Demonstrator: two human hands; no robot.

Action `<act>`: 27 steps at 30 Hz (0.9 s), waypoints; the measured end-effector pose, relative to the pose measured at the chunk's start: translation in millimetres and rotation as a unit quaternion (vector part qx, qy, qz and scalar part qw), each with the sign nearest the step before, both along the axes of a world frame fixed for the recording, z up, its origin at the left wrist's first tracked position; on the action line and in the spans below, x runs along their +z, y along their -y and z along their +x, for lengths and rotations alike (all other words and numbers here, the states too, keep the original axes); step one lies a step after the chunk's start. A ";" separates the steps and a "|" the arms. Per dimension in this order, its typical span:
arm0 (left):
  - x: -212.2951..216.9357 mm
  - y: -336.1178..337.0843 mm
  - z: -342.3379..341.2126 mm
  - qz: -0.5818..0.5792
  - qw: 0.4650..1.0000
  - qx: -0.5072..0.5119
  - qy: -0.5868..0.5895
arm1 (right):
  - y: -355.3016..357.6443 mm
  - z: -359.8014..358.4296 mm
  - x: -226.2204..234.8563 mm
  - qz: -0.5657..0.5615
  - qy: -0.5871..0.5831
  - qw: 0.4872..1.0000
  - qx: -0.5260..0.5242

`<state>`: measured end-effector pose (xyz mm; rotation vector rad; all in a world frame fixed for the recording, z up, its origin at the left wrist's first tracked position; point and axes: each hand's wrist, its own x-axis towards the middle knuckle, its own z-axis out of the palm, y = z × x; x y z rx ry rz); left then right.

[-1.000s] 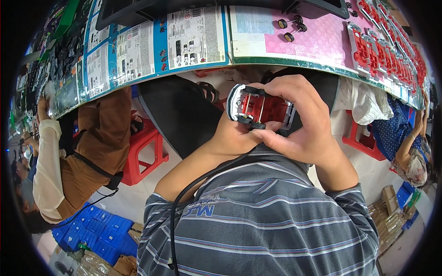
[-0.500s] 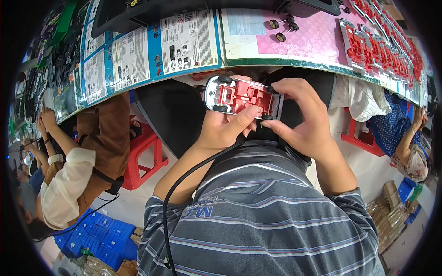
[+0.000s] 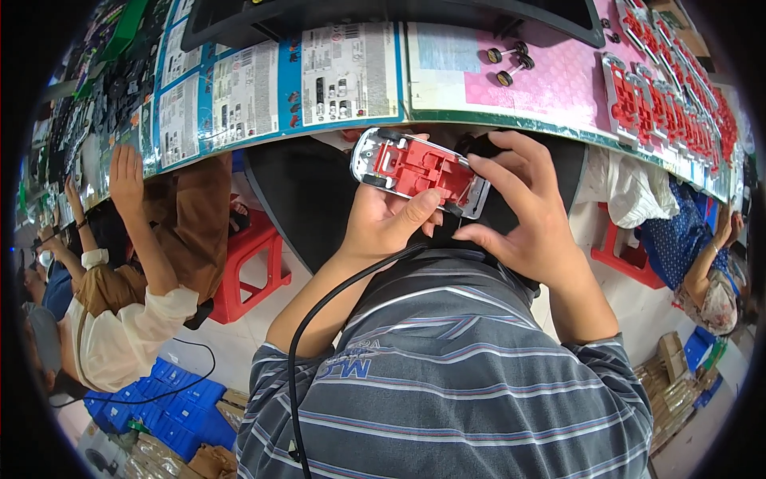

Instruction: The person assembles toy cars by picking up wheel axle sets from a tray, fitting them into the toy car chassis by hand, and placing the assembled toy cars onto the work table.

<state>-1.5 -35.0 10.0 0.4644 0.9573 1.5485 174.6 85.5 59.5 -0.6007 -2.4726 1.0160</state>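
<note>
A small toy car (image 3: 427,169) lies underside up in my left hand (image 3: 388,219), its red chassis plate showing inside a silver-white body. My left thumb presses on the chassis while the other fingers pass beneath the car. Black wheels show at its left end; those at the right end are partly hidden. My right hand (image 3: 523,203) is beside the right end of the car, thumb and fingers spread. Its index fingertip is at the car's corner, and whether it touches is unclear. The thumb stands apart, below the car.
Loose wheel-and-axle sets (image 3: 511,64) lie on the pink-covered table ahead, under a black tray (image 3: 383,16). Rows of red-and-silver car bodies (image 3: 638,104) stand at right. A co-worker's hand (image 3: 126,177) is at the left, near a red stool (image 3: 254,263).
The car has tilted, its right end lower. My right thumb has moved away from the wheel and the right fingers have spread. The co-worker's hand at left has risen.
</note>
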 end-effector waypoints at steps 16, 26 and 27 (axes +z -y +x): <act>-5.1 1.3 -3.7 -0.010 1.000 0.002 0.007 | -1.4 -14.4 -1.3 0.036 -0.048 0.998 -0.006; -1.3 2.9 -8.8 -0.020 1.000 -0.004 -0.003 | -3.5 -18.2 -0.4 0.040 -0.032 0.998 0.019; 1.1 3.5 -9.2 -0.030 0.999 0.010 0.030 | -2.7 -17.4 1.3 0.046 -0.024 0.998 0.024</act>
